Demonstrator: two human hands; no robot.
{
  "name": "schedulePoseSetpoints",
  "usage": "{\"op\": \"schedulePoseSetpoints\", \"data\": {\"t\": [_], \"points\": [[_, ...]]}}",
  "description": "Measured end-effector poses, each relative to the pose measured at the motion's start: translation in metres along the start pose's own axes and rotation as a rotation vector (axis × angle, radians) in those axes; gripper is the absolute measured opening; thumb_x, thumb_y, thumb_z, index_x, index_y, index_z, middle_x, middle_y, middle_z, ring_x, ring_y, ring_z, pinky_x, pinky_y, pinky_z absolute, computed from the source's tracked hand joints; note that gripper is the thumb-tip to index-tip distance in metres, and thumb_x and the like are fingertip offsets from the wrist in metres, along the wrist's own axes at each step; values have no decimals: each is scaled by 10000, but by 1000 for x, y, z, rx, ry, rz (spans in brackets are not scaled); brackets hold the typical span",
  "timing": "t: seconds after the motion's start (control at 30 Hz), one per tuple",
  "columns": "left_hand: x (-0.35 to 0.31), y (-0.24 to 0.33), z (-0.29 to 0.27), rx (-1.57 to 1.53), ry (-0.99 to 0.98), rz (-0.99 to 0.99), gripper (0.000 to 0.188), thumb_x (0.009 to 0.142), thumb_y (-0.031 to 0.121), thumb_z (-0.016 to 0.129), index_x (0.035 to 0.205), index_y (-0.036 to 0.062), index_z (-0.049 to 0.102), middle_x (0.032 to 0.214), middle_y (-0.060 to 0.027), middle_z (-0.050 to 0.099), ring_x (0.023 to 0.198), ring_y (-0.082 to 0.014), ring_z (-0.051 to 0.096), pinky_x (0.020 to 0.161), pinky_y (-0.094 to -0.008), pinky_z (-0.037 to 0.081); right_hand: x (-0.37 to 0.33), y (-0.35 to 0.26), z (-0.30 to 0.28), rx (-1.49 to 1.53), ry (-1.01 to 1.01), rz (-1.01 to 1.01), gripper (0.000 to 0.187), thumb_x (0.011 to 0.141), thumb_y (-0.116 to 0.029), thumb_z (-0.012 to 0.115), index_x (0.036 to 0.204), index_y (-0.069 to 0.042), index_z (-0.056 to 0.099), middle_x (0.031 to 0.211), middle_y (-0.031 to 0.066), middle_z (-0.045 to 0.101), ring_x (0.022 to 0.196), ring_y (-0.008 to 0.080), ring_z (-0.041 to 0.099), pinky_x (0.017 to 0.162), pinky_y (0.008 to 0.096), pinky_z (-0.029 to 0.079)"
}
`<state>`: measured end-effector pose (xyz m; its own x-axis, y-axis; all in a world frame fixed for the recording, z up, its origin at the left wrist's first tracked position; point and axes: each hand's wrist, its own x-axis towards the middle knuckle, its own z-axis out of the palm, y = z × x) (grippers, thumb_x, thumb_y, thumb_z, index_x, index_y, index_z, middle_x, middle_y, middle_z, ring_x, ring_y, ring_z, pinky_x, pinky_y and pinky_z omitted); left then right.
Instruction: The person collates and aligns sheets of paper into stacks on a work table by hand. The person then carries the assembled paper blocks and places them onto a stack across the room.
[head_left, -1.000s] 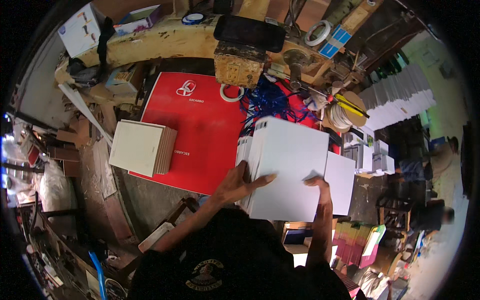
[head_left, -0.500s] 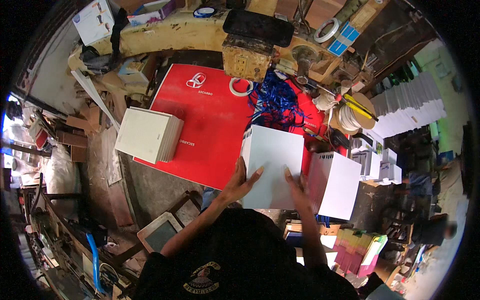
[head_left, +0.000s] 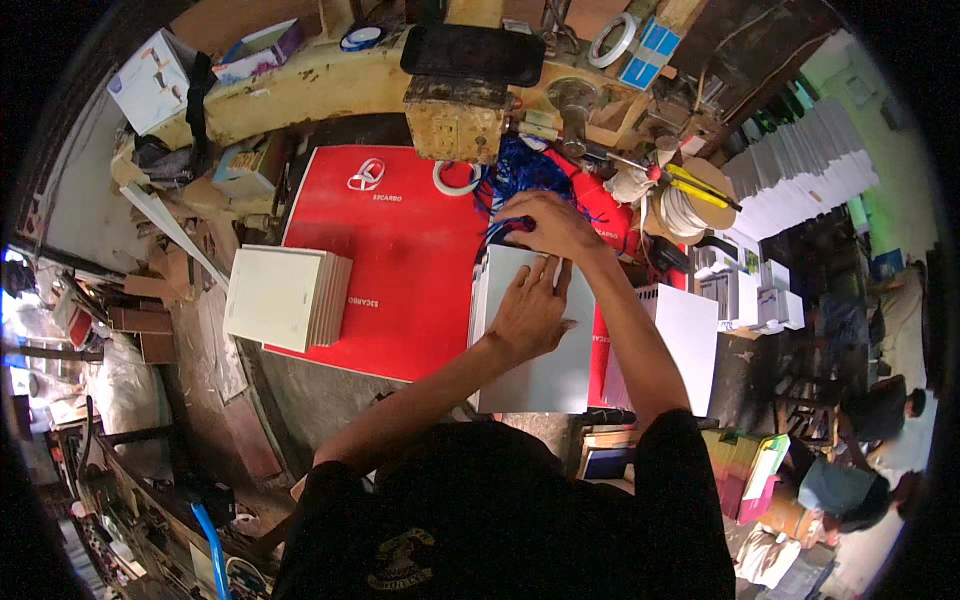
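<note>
Left hand (head_left: 528, 312) now lies flat and open on the white stack (head_left: 535, 350) at frame centre — right hand (head_left: 545, 222) has left it, closed on blue cords (head_left: 520, 175) above

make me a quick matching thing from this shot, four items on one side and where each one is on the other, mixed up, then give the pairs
Things:
1. left hand
2. right hand
3. cream stack of sheets
4. roll of white tape

Places:
A. at the left edge of the red mat
B. at the top edge of the red mat
C. flat on the white stack
D. at the blue cords

Pairs: 1-C, 2-D, 3-A, 4-B
</note>
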<state>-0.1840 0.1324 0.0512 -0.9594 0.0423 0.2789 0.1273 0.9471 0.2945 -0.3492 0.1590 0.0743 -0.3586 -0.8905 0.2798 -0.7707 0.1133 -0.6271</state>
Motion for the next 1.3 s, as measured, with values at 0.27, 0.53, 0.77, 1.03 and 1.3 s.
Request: {"op": "schedulePoseSetpoints", "data": {"t": [0.27, 0.53, 0.77, 1.03, 1.3], "points": [[11, -29, 13, -78, -4, -5, 1054, 708, 686, 676, 1352, -103, 403, 1320, -235, 432, 1201, -419, 420, 1042, -487, 356, 6, 6, -34, -307, -206, -127, 173, 839, -213, 668, 901, -65, 731, 903, 115, 710, 888, 299, 654, 815, 400, 510], [21, -24, 5, -250, 190, 14, 874, 562, 470, 894, 1238, 33, 553, 1106, -145, 518, 1048, -325, 509, 949, -421, 440, -101, 20, -95, -371, 222, 268, 160, 842, -176, 710, 935, -49, 737, 803, 130, 703, 733, 305, 674, 684, 369, 521], [9, -80, 14, -1416, 398, 40, 330, 621, -4, 857, 860, 103, 656, 881, -11, 612, 850, -144, 533, 765, -306, 415, -219, -107, -32, 29, 432, 757, 159, 823, -138, 747, 938, -29, 749, 779, 123, 719, 648, 154, 670, 603, 283, 529], [28, -33, -9, -794, 442, -75, 317, 734, 73, 793, 1005, 70, 628, 1021, -74, 604, 943, -226, 535, 844, -355, 421, -252, -187, 72, 687, 201, 1144, 277, 816, -209, 779, 1004, -9, 735, 900, 89, 740, 792, 148, 686, 734, 295, 552], [-40, -23, -9, -154, 398, -422, 618, 782, 155, 743, 1276, -35, 423, 1253, -242, 472, 1191, -435, 417, 1004, -534, 328, -230, -129, 32, -46, 600, 817, 345, 855, -125, 706, 1166, -12, 610, 1026, 211, 688, 865, 363, 683, 760, 418, 537]]}}
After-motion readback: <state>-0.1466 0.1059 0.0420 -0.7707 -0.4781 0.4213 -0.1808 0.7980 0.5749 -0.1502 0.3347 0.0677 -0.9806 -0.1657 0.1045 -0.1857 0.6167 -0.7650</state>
